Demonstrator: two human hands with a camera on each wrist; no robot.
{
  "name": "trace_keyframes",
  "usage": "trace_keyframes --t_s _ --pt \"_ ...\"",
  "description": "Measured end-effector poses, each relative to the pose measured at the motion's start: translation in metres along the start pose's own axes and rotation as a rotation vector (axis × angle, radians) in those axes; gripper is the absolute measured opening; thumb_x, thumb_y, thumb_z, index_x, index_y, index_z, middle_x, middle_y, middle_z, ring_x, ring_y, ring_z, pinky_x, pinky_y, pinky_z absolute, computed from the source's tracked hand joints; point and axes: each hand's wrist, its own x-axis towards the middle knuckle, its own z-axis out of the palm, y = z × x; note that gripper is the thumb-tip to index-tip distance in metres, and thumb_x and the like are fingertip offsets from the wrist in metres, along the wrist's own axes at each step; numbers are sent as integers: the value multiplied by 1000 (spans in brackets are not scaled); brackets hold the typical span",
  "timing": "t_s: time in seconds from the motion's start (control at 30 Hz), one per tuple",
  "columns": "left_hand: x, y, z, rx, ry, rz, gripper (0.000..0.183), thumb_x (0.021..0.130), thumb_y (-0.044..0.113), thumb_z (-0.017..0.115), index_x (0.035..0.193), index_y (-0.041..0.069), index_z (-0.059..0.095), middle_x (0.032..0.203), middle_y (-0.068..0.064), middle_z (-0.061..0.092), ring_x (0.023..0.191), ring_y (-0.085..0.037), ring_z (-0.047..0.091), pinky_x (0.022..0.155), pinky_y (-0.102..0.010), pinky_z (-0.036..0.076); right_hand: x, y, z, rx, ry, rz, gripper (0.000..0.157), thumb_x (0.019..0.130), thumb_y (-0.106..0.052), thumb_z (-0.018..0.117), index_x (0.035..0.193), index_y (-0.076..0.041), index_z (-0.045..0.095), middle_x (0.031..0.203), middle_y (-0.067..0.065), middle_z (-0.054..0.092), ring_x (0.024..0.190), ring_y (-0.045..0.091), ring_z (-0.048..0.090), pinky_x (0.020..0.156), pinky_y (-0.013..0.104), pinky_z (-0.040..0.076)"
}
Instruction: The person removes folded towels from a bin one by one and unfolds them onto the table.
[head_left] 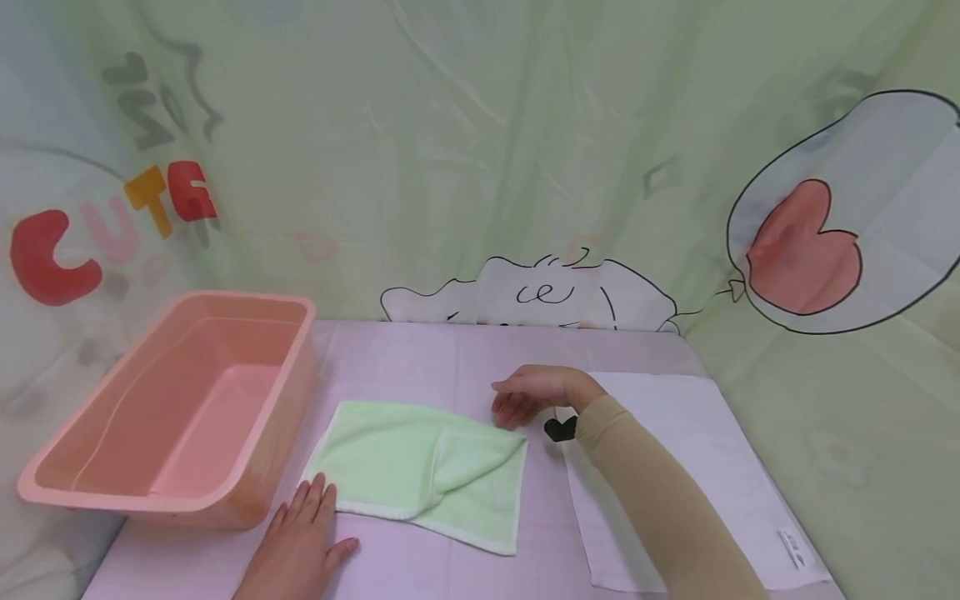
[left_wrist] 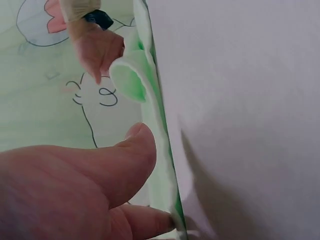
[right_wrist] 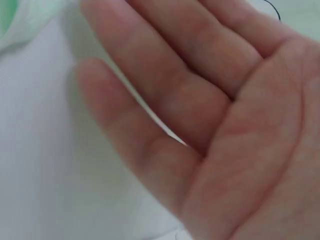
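Note:
A light green towel (head_left: 382, 458) with white edging lies on the table, its right part folded over with a raised, loose crease. My left hand (head_left: 296, 537) rests with straight fingers on the towel's near left corner, thumb spread to the side. In the left wrist view, the towel's white edge (left_wrist: 162, 150) runs past the thumb and rises in a curl farther along. Beyond the towel's far right corner, my right hand (head_left: 536, 392) hovers with loosely bent fingers. The right wrist view shows its palm (right_wrist: 255, 130) and spread fingers holding nothing.
A pink plastic basin (head_left: 300, 375) stands at the left of the table. To the right, partly under my right forearm, lies a white cloth (head_left: 720, 483) with a small label (head_left: 792, 548). A printed curtain (head_left: 450, 167) hangs behind the table's far edge.

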Motion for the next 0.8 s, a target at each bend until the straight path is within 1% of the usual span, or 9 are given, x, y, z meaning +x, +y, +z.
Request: trace_keyframes --t_s 0.07,0.17,0.27,0.33,0.43,0.53,0.67,0.8 --pt "0 3 1 -3 -3 -23 87 99 50 73 157 -9 46 168 -35 35 156 -57 34 120 -77 31 2 -2 0 25 43 -31 54 112 -43 52 129 4 72 125 24 78 119 40 76 109 52 58" --pt "0 10 4 -5 15 -57 93 97 53 74 159 -9 42 168 -37 34 155 -59 33 118 -81 30 9 -3 2 57 86 -64 50 111 -38 57 131 6 70 126 26 77 119 41 76 108 51 59" --pt "-2 17 9 -10 40 -79 99 95 55 75 161 -9 39 168 -39 32 154 -63 32 116 -83 29 16 -4 7 65 107 -67 42 108 -31 63 128 5 72 123 24 79 113 39 78 104 49 61" --pt "-4 22 12 -21 41 -88 101 94 57 75 161 -9 38 168 -40 30 153 -65 31 116 -83 29 21 -5 11 60 115 -61 37 106 -27 67 125 5 74 119 22 80 109 36 80 100 47 63" --pt "-6 28 16 -49 32 -94 104 93 59 76 162 -9 37 169 -41 28 153 -66 29 116 -83 28 27 -7 17 34 129 -49 32 102 -23 72 120 3 76 113 19 82 101 31 81 94 44 65" --pt "-7 32 20 -76 32 -86 104 93 58 77 162 -8 37 170 -40 25 154 -66 28 117 -83 28 31 -10 24 14 140 -37 26 100 -19 75 117 1 78 107 16 83 93 26 81 89 40 66" --pt "-8 34 24 -87 51 -80 104 93 58 76 164 -7 34 171 -39 23 154 -65 30 118 -82 28 35 -14 33 -45 143 -23 18 97 -17 79 109 -4 80 96 9 82 85 19 78 85 38 66" --pt "-7 34 25 -72 64 -85 104 94 59 74 164 -7 33 171 -39 23 155 -63 30 119 -82 26 38 -15 39 -96 143 -25 12 93 -17 83 102 -9 82 89 3 80 80 16 75 84 39 66"
